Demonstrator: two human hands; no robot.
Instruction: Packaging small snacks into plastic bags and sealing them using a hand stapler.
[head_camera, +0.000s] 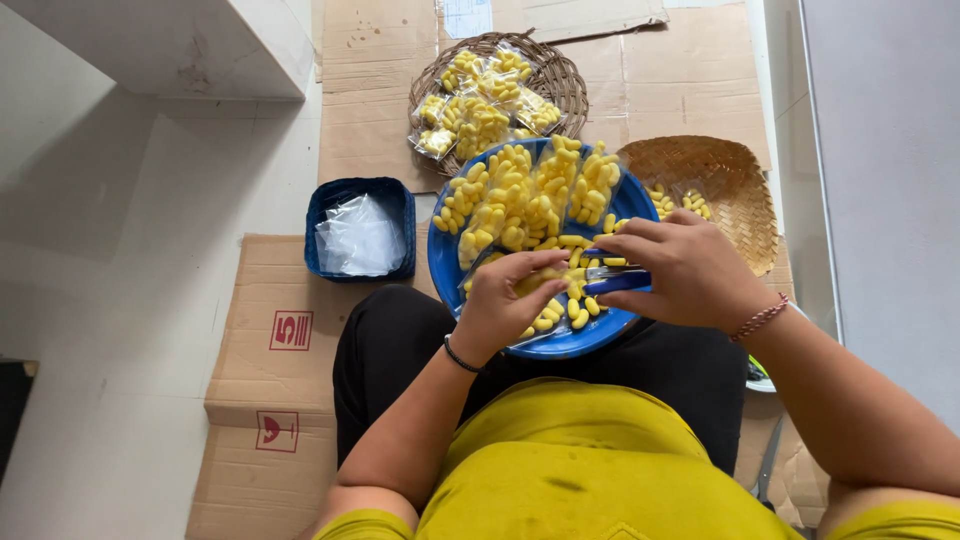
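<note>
Over the near side of the blue basin (445, 262), my left hand (505, 300) had its fingers curled shut around a small clear packet of yellow snacks (537, 282). My right hand (685, 270), just right of it, gripped a blue stapler (615, 280), fingers wrapped tight. The stapler's long axis ran crosswise, its mouth pointing left at the packet's edge. Filled packets (530, 195) lay across the basin's far side.

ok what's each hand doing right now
Left hand: closed on a small clear packet of yellow snacks.
Right hand: closed on a blue stapler.
</note>
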